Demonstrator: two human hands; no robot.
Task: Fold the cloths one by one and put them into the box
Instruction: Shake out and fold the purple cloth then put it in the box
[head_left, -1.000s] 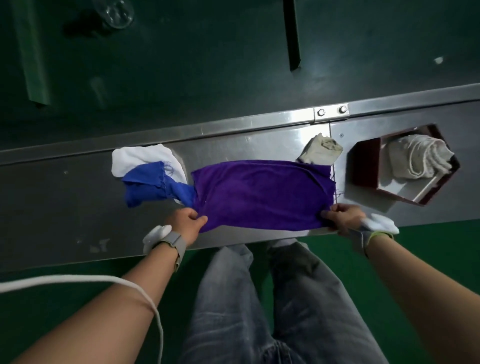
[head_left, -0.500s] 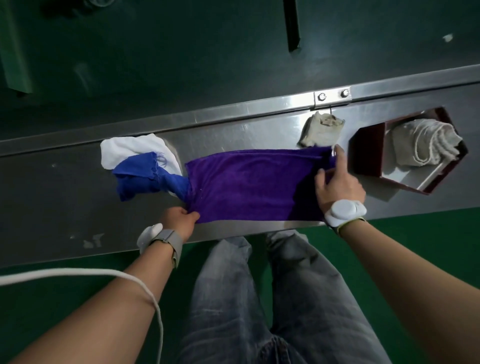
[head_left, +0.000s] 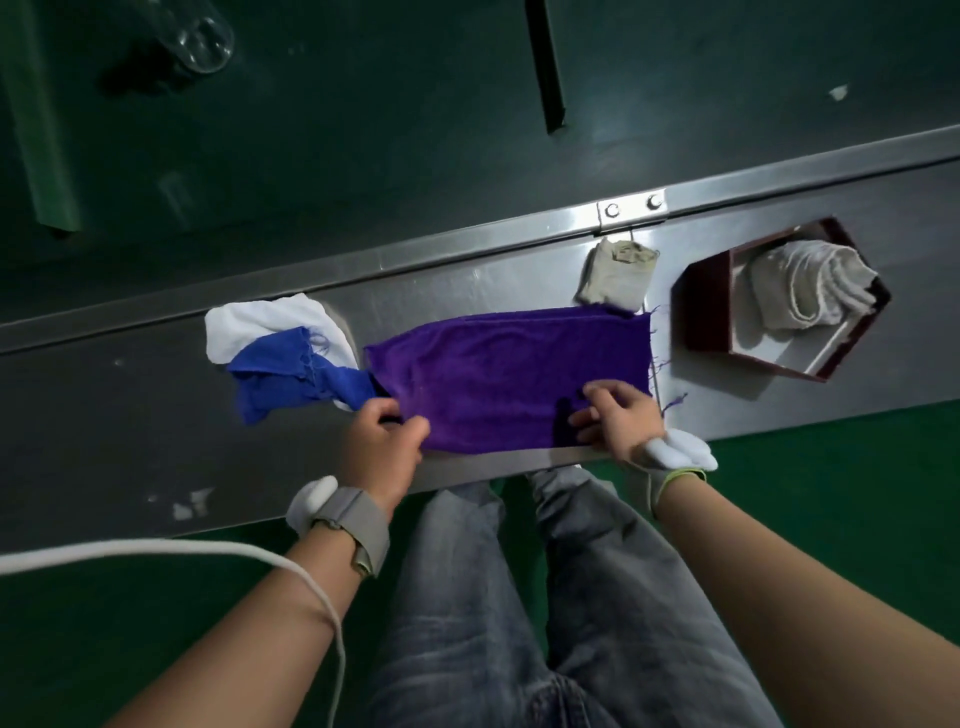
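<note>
Left hand (head_left: 384, 441) pinching; right hand (head_left: 615, 418) pressing flat.

Steel table (head_left: 156, 415) over green floor (head_left: 831, 493), dark green surface (head_left: 363, 130) beyond.

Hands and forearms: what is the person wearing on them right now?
Both forearms are bare, with no sleeves or gloves. The left hand has a grey wrist strap carrying a white pod. The right hand has a white pod on a yellow-green-edged band. A white cable crosses the left forearm.
</note>
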